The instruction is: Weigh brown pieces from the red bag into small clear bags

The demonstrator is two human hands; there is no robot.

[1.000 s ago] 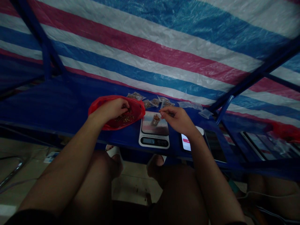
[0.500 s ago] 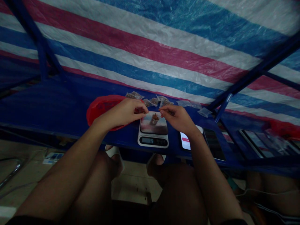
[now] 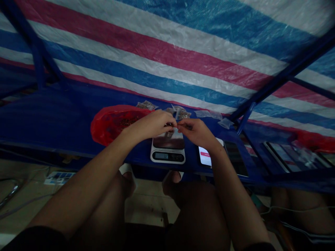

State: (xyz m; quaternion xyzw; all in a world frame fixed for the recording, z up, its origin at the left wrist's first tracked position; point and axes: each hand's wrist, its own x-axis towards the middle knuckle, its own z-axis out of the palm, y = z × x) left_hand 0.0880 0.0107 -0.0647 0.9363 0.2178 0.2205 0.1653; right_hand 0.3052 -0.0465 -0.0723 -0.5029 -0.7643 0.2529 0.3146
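Note:
A small clear cup [image 3: 170,134] stands on the plate of a white digital scale [image 3: 167,156], whose display is lit. My left hand [image 3: 162,122] is above the cup and covers its top, thumb and fingers closed in a pinch. Just to the right, my right hand [image 3: 196,131] also pinches, its fingertips meeting or almost meeting those of the left. What either hand holds is too small to make out. Beside my left wrist lies an open red plastic bag [image 3: 101,127] with many small brownish pieces inside.
Filled small zip bags [image 3: 182,113] lie behind the scale, with flat clear bags [image 3: 206,114] to their right. A lit phone [image 3: 205,156] and a dark flat device [image 3: 237,158] are right of the scale. Blue frame bars [image 3: 261,87] and a striped sheet [image 3: 162,55] stand behind.
My left hand has moved right from the cup's left side to over it, near my right fingertips. More of the red bag's contents shows. The view has shifted slightly.

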